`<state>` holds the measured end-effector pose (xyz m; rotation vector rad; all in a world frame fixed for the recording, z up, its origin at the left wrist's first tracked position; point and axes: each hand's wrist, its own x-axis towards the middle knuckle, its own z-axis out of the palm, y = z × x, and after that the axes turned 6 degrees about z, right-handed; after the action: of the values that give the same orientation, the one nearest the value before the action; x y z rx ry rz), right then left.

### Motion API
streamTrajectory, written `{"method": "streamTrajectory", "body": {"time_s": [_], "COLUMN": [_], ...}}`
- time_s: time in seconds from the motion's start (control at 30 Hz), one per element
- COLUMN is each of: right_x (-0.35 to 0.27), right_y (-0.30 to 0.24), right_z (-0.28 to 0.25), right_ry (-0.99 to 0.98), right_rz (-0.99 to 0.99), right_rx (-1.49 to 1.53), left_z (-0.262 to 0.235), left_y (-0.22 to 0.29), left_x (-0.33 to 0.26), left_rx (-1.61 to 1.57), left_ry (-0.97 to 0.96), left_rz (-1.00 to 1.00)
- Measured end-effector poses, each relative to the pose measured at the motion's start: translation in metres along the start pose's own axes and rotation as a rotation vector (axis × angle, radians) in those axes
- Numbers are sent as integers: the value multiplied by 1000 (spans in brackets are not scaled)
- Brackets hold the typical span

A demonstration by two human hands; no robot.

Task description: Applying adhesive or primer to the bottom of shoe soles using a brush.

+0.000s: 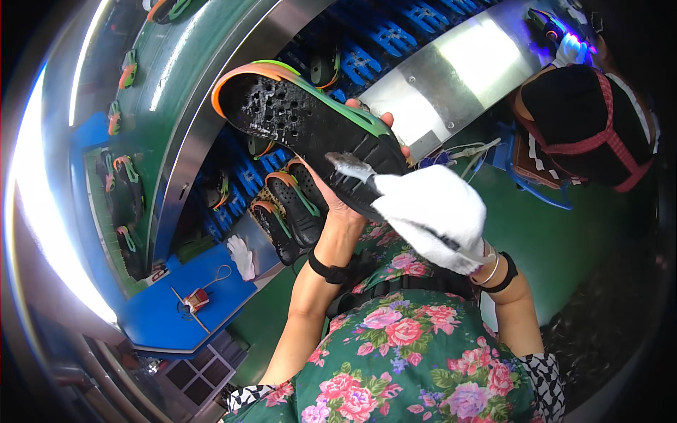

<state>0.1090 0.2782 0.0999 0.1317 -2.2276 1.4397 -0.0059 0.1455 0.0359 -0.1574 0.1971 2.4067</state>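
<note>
A black clog (310, 116) with orange and green edging is held up tilted in front of me. Its perforated, ridged face is turned toward me, and the part with the holes looks wet and shiny. My bare left hand (340, 201) grips the clog from below and behind, with fingertips showing over its far edge. My right hand (434, 215), in a white glove, is closed round a small brush (352, 168). The bristles lie against or just over the ridged part of the clog; I cannot tell which. The glove hides most of the brush handle.
Several similar clogs (300, 211) stand beyond my left forearm, near blue racks (247, 180). A blue table (159, 321) bears a white glove (241, 257) and a small red box (197, 299). A metal panel (419, 88) runs at the far right; another person (582, 116) sits there.
</note>
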Motion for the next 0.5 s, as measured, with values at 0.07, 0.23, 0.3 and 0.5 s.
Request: {"method": "streamTrajectory", "body": {"time_s": [0.07,0.23,0.3,0.5], "right_x": [-2,-5,-6,-6], "right_y": [-6,2,1,-11], "right_z": [9,-2,-7,-6], "right_ry": [-12,7,-14,9], "right_rz": [-30,153,96,318], "right_rx": [-48,272,93,386], "left_z": [-10,2,9,-7], "left_y": [5,-4,-1,0], "left_x": [4,8,6,15], "left_rx": [28,-44,-79,23], "left_ry": [-44,-133,-7,-185], "left_rz": [-11,107,42,14]}}
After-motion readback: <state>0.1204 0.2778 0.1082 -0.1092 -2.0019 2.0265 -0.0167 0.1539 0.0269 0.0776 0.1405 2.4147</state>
